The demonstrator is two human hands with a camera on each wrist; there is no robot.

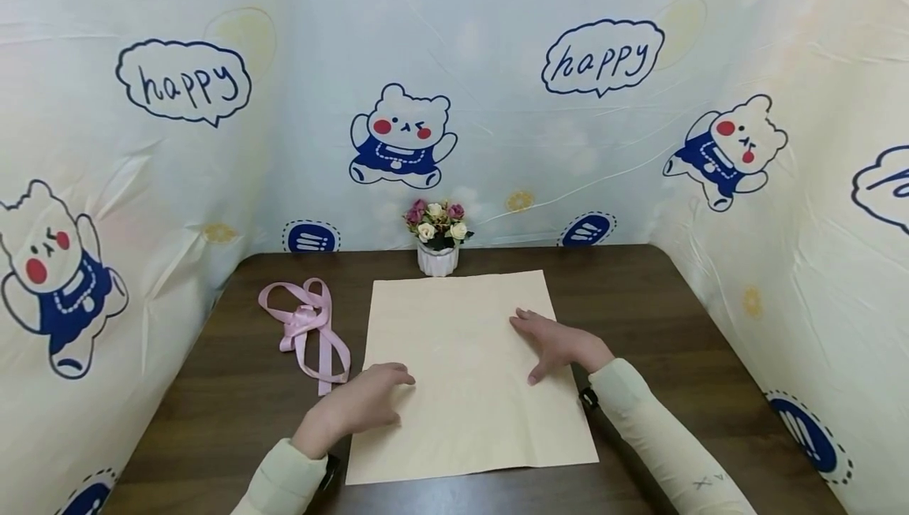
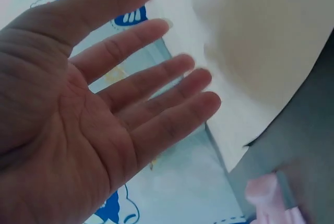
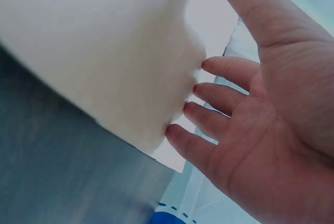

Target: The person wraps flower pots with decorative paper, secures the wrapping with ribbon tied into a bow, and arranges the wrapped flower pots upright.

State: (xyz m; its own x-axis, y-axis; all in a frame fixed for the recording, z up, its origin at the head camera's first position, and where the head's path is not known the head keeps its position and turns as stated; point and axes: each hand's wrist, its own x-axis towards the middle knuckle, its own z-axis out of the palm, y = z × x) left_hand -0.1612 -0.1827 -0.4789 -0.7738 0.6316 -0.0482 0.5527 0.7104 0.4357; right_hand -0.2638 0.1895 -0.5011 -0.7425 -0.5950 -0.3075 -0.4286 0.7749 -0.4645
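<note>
A large cream sheet of paper (image 1: 461, 365) lies flat on the dark wooden table, its near edge slightly lifted. Over its left side is my left hand (image 1: 362, 403), thumb and fingers apart; the left wrist view shows the palm (image 2: 78, 125) with loosely extended fingers. My right hand (image 1: 557, 345) is at the sheet's right side, thumb spread from the fingers. In the right wrist view, the fingertips (image 3: 177, 135) touch the paper (image 3: 104, 67). Neither hand grips anything. Left of the sheet lies a loosely looped pink ribbon (image 1: 307, 319).
At the table's back edge, just beyond the sheet, stands a small white pot (image 1: 437, 259) of artificial-looking flowers (image 1: 436, 223). A pale cloth (image 1: 497, 152) printed with cartoon bears hangs around the wooden table (image 1: 639, 294) on the back and both sides.
</note>
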